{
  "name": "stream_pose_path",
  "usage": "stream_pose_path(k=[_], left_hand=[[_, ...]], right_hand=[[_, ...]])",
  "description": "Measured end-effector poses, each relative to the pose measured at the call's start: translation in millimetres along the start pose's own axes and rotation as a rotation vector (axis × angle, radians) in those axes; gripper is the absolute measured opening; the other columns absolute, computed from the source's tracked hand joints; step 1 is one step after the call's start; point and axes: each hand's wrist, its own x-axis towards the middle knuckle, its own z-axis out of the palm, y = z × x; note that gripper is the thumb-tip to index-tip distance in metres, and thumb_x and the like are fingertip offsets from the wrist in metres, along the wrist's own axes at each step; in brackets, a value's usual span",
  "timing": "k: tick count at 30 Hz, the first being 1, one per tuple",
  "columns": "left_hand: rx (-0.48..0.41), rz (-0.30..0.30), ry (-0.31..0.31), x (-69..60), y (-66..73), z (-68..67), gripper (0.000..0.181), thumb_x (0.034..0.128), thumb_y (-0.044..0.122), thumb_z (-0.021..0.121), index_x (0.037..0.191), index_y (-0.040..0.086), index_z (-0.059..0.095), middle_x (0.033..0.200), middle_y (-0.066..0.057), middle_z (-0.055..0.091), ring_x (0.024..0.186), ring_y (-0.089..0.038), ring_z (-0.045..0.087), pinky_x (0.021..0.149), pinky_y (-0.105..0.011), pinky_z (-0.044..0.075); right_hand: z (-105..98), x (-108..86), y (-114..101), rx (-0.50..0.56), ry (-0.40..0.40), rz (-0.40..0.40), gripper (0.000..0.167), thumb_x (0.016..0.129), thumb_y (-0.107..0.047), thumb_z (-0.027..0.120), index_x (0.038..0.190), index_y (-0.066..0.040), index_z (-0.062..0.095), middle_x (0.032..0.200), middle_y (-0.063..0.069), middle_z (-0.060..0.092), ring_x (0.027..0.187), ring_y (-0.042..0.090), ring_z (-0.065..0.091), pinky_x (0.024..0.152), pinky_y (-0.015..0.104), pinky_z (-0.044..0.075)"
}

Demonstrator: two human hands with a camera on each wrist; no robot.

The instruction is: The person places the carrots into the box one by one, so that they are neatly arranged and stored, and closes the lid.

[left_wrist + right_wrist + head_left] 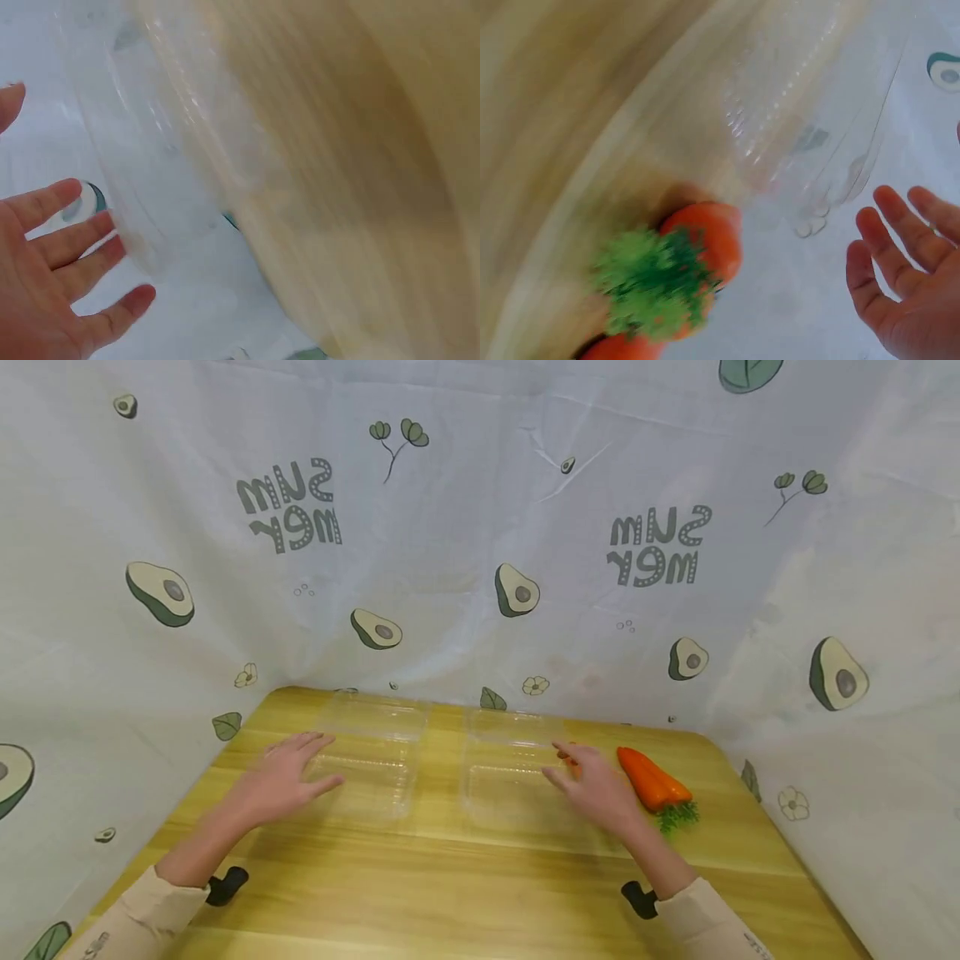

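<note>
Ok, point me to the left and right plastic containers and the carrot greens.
Left plastic container [367, 783]: head view, floor of its near half.
Right plastic container [502, 787]: head view, floor of its near half.
Carrot greens [656, 281]: right wrist view, middle of the leafy clump.

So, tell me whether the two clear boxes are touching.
Apart: the head view shows a strip of table between the left box and the right box.
</note>
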Motion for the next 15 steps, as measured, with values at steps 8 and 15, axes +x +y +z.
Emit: stream_pose_path(k=[8,15], left_hand=[[-0.132,-0.116,-0.070,-17.0,-35.2,-3.1,0.083,0.0937,0.057,0.063,0.153,0.003,0.040,0.151,-0.034,0.036,0.136,-0.058,0.033,0.099,-0.077,0.033],[-0.235,-0.123,-0.131,-23.3,-40.4,0.3,0.089,0.0923,0.054,0.067,0.155,0.001,0.034,0.153,-0.036,0.032,0.137,-0.060,0.030,0.099,-0.078,0.032]], right_hand=[[-12,-25.5,32,0.233,0.107,0.205,0.049,0.097,-0.034,0.068,0.135,-0.004,0.063,0.104,0.011,0.068,0.084,0.023,0.061,0.067,0.031,0.049],[-11,-40.3,50,0.316,0.063,0.332,0.055,0.097,-0.037,0.067,0.138,-0.001,0.059,0.089,0.010,0.056,0.059,0.013,0.040,0.052,0.027,0.034]])
